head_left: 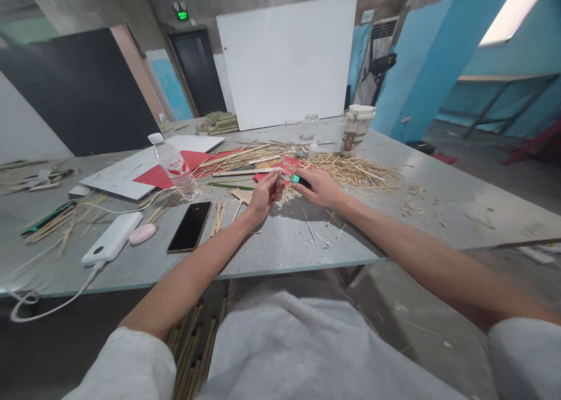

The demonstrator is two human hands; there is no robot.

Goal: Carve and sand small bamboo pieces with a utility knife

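Near the middle of the grey table (pixel 280 251), my left hand (pixel 266 194) is closed in a pinch on something thin and pale, perhaps a piece of straw, too small to make out. My right hand (pixel 322 188) grips a green and black cutter (pixel 301 181), its front end close to the left fingertips. Both hands are just above the table, almost touching. Behind them lie a red sheet (pixel 284 165) with straw bits on it and a bundle of long straw strips (pixel 254 157). A pile of straw (pixel 359 171) spreads to the right.
A water bottle (pixel 175 169), a black phone (pixel 190 227), a white power bank (pixel 112 238) with a cable and a pink round object (pixel 142 234) stand or lie on the left. A lidded paper cup (pixel 356 131) is behind the straw pile. Another cutter (pixel 49 219) lies far left.
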